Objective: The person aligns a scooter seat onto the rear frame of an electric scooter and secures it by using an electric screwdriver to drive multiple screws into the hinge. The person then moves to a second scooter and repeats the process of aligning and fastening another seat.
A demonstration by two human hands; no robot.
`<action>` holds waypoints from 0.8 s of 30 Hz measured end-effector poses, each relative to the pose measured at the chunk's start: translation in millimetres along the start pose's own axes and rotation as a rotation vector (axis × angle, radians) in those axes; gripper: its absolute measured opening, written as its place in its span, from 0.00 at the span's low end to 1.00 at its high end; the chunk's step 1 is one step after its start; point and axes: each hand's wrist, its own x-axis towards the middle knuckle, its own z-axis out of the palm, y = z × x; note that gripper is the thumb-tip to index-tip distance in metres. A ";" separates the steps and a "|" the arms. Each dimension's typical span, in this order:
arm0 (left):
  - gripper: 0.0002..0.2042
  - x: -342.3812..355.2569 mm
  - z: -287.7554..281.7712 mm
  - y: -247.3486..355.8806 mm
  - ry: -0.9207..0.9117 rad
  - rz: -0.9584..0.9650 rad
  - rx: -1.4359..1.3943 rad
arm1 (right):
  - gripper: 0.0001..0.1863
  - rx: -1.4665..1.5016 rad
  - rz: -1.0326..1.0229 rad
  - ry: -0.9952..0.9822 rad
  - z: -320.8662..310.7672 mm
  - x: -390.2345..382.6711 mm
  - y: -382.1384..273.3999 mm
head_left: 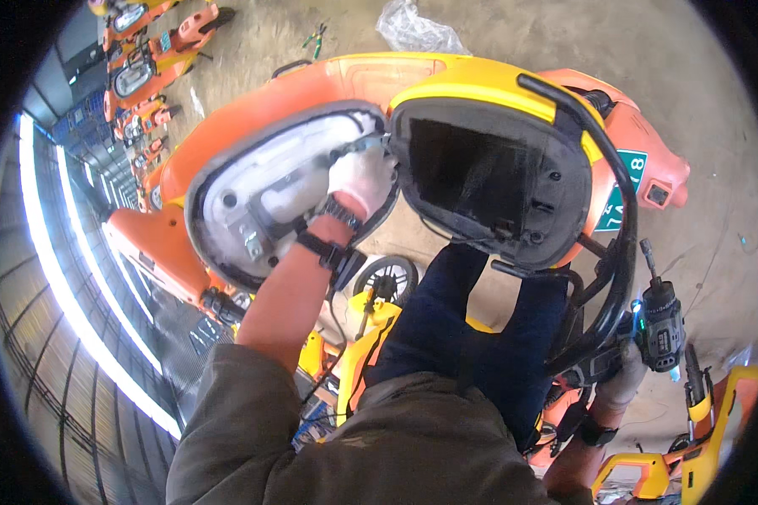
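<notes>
An orange and yellow scooter stands before me with its compartment laid open. The oval tub on the left has a pale grey, dusty inside. Its raised lid, dark on the underside, leans to the right. My left hand, in a white glove, reaches to the tub's edge beside the lid. Its fingers look closed around a small dark part, too blurred to name. Off to the right, my gloved right hand grips a cordless drill, its bit pointing away from me.
A black rail curves around the lid's right side. Pliers and crumpled clear plastic lie on the floor beyond. More scooters stand in a row at the far left. Yellow scooter parts are at the lower right.
</notes>
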 end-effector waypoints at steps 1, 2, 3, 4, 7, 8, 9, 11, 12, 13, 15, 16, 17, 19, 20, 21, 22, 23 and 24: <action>0.14 4.1 0.3 6.0 -0.014 0.015 -0.002 | 0.31 -0.050 0.034 0.003 -12.5 1.5 1.2; 0.14 2.9 -0.4 10.9 -0.025 0.030 -0.006 | 0.30 -0.102 0.064 0.005 -21.5 1.4 -2.4; 0.12 2.9 23.0 -5.6 0.029 0.136 0.076 | 0.30 -0.119 0.010 0.033 -1.4 -0.9 -11.8; 0.11 -5.2 28.9 4.4 0.131 -0.126 -0.072 | 0.23 -0.110 -0.056 -0.077 -12.6 3.3 -10.1; 0.10 -17.7 44.9 11.1 0.372 -0.251 -0.372 | 0.30 -0.212 -0.275 -0.078 8.1 -34.0 -88.2; 0.10 -16.9 54.9 14.0 0.392 -0.276 -0.425 | 0.34 -0.298 -0.314 -0.108 10.9 -42.4 -110.4; 0.10 -14.3 62.3 16.3 0.438 -0.306 -0.512 | 0.35 -0.342 -0.283 -0.161 17.0 -49.7 -129.7; 0.12 -13.6 65.6 33.3 0.515 -0.374 -0.718 | 0.41 -0.536 -0.240 -0.266 47.5 -68.7 -174.0; 0.13 -13.3 60.6 38.9 0.443 -0.414 -0.725 | 0.34 -0.602 -0.212 -0.339 75.9 -75.4 -188.5; 0.16 -14.3 56.0 45.6 0.359 -0.479 -0.858 | 0.32 -0.884 -0.107 -0.354 111.2 -80.9 -206.6; 0.23 -23.9 64.9 45.6 0.551 -0.397 -1.123 | 0.28 -1.352 -0.196 -0.503 179.5 -76.6 -212.6; 0.23 -28.0 79.7 42.6 0.561 -0.432 -1.143 | 0.26 -1.519 -0.400 -0.679 208.7 -64.4 -200.4; 0.25 -33.7 75.9 46.6 0.407 -0.500 -1.513 | 0.25 -1.430 -0.402 -0.751 240.4 -54.4 -182.4; 0.32 -34.3 67.8 48.6 0.190 -0.507 -2.029 | 0.24 -1.433 -0.318 -0.833 300.4 -34.7 -155.9; 0.32 -37.7 62.7 50.0 0.192 -0.514 -2.072 | 0.24 -1.525 -0.212 -0.831 322.2 -27.4 -148.3; 0.32 -41.8 58.1 48.5 0.119 -0.492 -2.221 | 0.23 -1.576 -0.203 -0.872 335.8 -9.8 -133.9; 0.32 -42.3 55.5 53.0 0.045 -0.455 -2.377 | 0.23 -1.636 -0.198 -0.909 344.7 8.0 -122.2; 0.31 -36.1 61.8 66.3 0.157 -0.465 -2.370 | 0.22 -1.629 -0.214 -0.938 352.9 21.0 -112.7; 0.32 -33.8 65.4 75.2 0.236 -0.446 -2.301 | 0.21 -1.614 -0.219 -0.967 357.1 33.4 -103.9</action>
